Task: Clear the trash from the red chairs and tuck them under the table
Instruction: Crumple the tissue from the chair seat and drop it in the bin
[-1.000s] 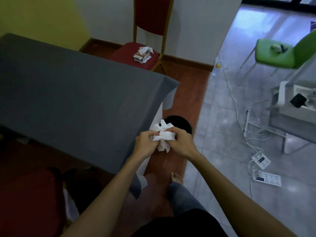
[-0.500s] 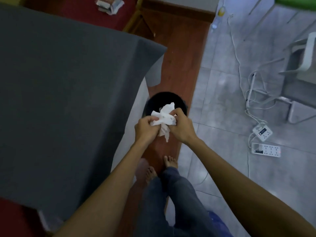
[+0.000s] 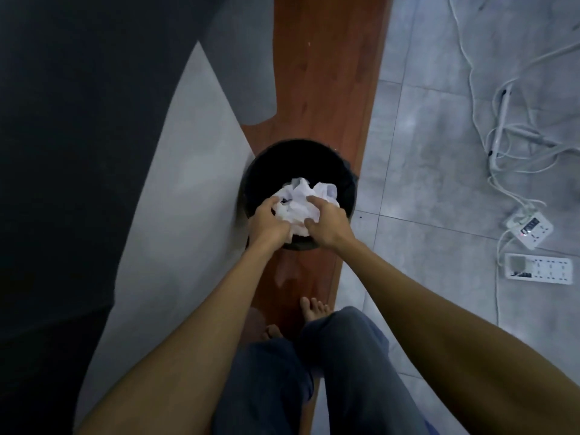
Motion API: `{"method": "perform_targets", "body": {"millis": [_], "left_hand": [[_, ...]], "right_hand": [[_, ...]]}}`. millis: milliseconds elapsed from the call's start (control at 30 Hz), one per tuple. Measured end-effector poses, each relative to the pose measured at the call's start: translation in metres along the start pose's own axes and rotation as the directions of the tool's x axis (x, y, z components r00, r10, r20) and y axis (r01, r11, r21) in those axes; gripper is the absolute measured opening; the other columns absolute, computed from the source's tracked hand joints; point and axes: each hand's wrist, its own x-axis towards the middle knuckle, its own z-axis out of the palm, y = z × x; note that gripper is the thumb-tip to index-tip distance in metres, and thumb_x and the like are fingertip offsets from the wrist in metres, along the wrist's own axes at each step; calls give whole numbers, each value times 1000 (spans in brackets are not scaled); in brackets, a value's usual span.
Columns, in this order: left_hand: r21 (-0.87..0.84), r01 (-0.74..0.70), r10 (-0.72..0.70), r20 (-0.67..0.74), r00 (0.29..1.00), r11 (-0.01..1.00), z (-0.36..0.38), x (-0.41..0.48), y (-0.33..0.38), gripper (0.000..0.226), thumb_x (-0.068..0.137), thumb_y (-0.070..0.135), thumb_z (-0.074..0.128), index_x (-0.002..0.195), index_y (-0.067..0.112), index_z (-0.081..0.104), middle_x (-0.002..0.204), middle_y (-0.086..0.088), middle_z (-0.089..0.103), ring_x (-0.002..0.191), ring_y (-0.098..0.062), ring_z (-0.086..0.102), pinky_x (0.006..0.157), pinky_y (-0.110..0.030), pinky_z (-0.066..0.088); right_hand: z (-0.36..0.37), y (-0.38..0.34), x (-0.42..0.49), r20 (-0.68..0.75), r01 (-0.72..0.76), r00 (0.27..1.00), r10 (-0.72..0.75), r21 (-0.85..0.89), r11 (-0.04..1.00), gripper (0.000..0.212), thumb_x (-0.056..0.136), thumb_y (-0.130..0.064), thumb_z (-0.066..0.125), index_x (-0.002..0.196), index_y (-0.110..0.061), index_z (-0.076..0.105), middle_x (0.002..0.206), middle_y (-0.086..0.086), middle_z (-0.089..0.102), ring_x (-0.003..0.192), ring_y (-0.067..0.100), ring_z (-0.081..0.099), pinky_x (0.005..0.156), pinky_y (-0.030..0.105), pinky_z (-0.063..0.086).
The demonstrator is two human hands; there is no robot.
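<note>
A wad of crumpled white paper trash (image 3: pixel 301 204) sits between my two hands over the mouth of a round black bin (image 3: pixel 292 161) on the floor. My left hand (image 3: pixel 268 222) grips the wad's left side. My right hand (image 3: pixel 328 222) grips its right side, fingers curled into the paper. Both hands are at the bin's near rim. No red chair is in view.
The table's dark grey cloth (image 3: pixel 78 120) fills the left, its pale side panel (image 3: pixel 182 199) close beside the bin. White power strips (image 3: pixel 538 270) and tangled cables (image 3: pixel 508 136) lie on the tiled floor at right. My bare feet (image 3: pixel 312 307) stand just behind the bin.
I have leaned over the bin and lowered both hands with the paper wad to its opening. The red chair with trash on it has left the view.
</note>
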Motion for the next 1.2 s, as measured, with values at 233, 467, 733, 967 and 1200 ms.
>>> {"method": "perform_targets", "body": {"millis": [233, 467, 733, 967, 1200], "left_hand": [[-6, -32, 32, -89, 995, 999, -27, -48, 32, 45, 84, 12, 69, 128, 22, 64, 129, -1, 67, 116, -21, 64, 98, -37, 54], [-36, -87, 83, -94, 992, 996, -108, -166, 95, 40, 86, 5, 63, 124, 18, 67, 126, -4, 69, 115, -20, 64, 89, -21, 47], [-145, -195, 170, -169, 971, 970, -235, -287, 106, 38, 88, 3, 65, 123, 18, 67, 128, -2, 68, 119, -16, 63, 103, -37, 52], [-301, -305, 179, -382, 906, 904, -364, -398, 25, 34, 86, -5, 66, 118, 7, 68, 117, -15, 71, 106, -16, 66, 101, -32, 52], [-400, -206, -61, -563, 824, 893, -447, -530, -157, 33, 88, 0, 66, 117, 15, 70, 117, -10, 73, 103, -16, 69, 90, -33, 55]], "right_hand": [[-35, -38, -45, 9, -58, 998, 58, 12, 998, 45, 95, -12, 56, 140, -13, 58, 136, 16, 65, 117, 34, 64, 96, 42, 55], [-96, -132, -155, 7, 77, 997, -77, 50, 996, 32, 98, -9, 53, 125, -6, 70, 129, 13, 71, 121, 28, 64, 99, 31, 47], [-133, -250, -271, 20, 255, 966, -257, 64, 965, 33, 98, -10, 55, 128, -10, 68, 130, 6, 71, 118, 22, 65, 92, 20, 43], [-83, -347, -384, 69, 378, 914, -399, 210, 902, 20, 91, -23, 63, 106, -27, 76, 104, -6, 78, 98, 11, 72, 96, 36, 56], [57, -414, -517, 295, 559, 761, -577, 153, 815, 19, 91, -18, 66, 106, -27, 74, 100, -10, 74, 102, 7, 70, 101, 31, 53]]}}
